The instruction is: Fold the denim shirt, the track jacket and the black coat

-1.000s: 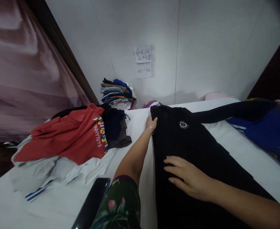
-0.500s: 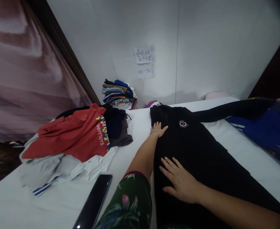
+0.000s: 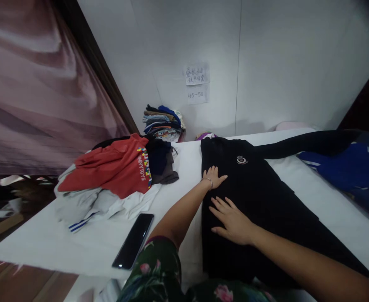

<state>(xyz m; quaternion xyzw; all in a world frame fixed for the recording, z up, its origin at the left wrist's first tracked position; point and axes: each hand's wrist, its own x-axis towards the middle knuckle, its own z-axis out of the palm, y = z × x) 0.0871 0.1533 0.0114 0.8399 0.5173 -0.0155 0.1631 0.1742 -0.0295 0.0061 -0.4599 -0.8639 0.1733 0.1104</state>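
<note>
A black long-sleeved garment (image 3: pixel 260 197) with a small white crest lies spread on the white-covered table. One sleeve stretches out to the right, over a blue garment. My left hand (image 3: pixel 214 178), a bracelet at its wrist, rests flat on the garment's left edge, fingers spread. Nearer to me, my right hand (image 3: pixel 233 222) lies palm down on the same black cloth, with its fingers apart. Neither hand grasps anything.
On the left, a red top (image 3: pixel 111 167) lies over grey and white clothes. A phone (image 3: pixel 133 241) lies in front of them. Folded clothes (image 3: pixel 162 123) are stacked by the wall. Blue clothes (image 3: pixel 344 167) lie at the right. The white table (image 3: pixel 39 239) ends at the lower left.
My left hand has slid slightly down the garment toward me, now closer to my right hand. The camera view has shifted, showing more of the table's near edge.
</note>
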